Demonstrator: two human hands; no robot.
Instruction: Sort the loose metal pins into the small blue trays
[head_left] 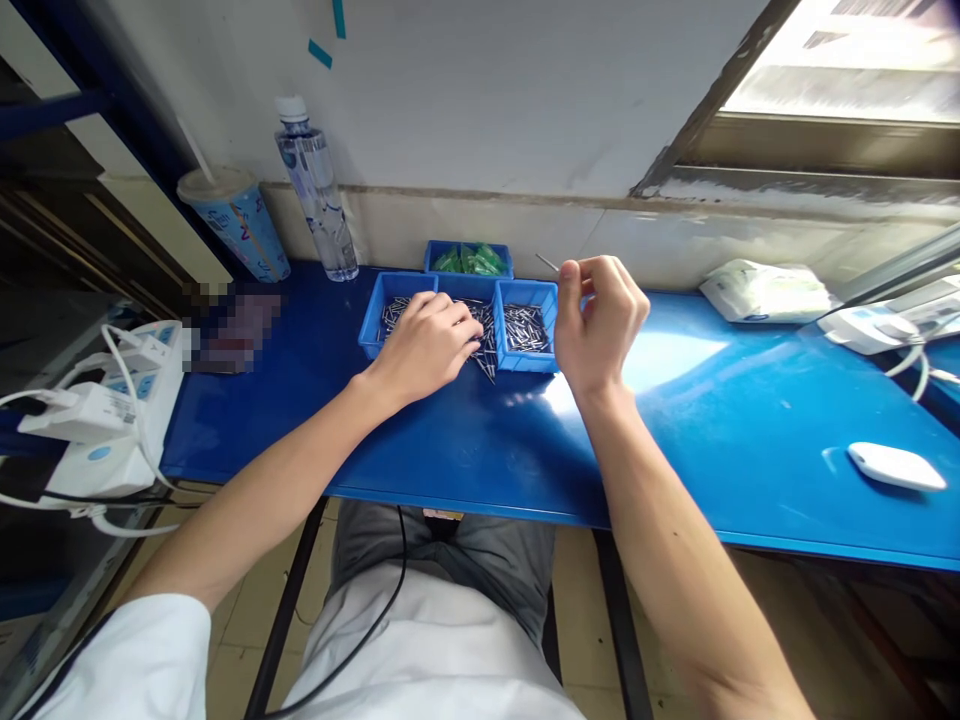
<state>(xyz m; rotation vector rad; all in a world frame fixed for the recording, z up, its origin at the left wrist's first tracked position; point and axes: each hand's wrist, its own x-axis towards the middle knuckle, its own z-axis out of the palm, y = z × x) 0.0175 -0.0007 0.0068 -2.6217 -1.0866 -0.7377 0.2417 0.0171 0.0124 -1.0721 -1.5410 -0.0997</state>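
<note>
Steel pins (525, 328) lie in blue plastic bins (397, 282) between the hands, butted together, probably for short reach; left hand (424, 345) curls over them, grip unclear; right hand (600, 325) pinches one thin pin (547, 263) up beyond the bins

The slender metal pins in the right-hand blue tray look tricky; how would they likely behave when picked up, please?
The slender metal pins will probably feel stiff, since they lie straight. Being thin and round-looking, they seem apt to roll and slip from fingers.
</note>
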